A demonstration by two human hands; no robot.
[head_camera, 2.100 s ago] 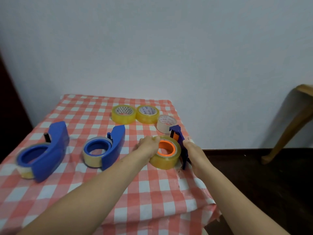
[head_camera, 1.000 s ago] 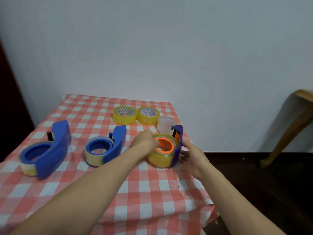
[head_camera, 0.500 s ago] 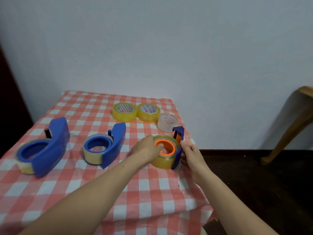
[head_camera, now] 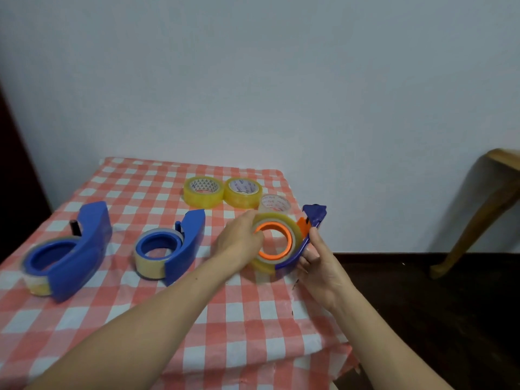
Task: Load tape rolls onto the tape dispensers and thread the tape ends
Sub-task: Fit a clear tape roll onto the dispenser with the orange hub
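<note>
A dark blue tape dispenser (head_camera: pixel 308 237) with an orange hub (head_camera: pixel 274 240) carries a yellow tape roll (head_camera: pixel 264 264) at the table's right edge. My right hand (head_camera: pixel 320 263) grips the dispenser's curved handle from the right. On the roll's left side my left hand (head_camera: pixel 242 240) holds the roll, with fingertips at the orange hub. Two blue dispensers with rolls on them lie to the left, one large (head_camera: pixel 64 254) and one smaller (head_camera: pixel 171 247). Two yellow rolls (head_camera: pixel 202 191) (head_camera: pixel 243 192) and a clear roll (head_camera: pixel 274 204) lie behind.
The table has a red and white checked cloth (head_camera: pixel 225 319); its right edge drops off just past the held dispenser. A white wall stands close behind. A wooden furniture leg (head_camera: pixel 472 220) is at the far right over a dark floor.
The dispenser with the yellow roll has been tipped up and lifted a little at the table's right edge. My right hand has moved from beside it onto its handle.
</note>
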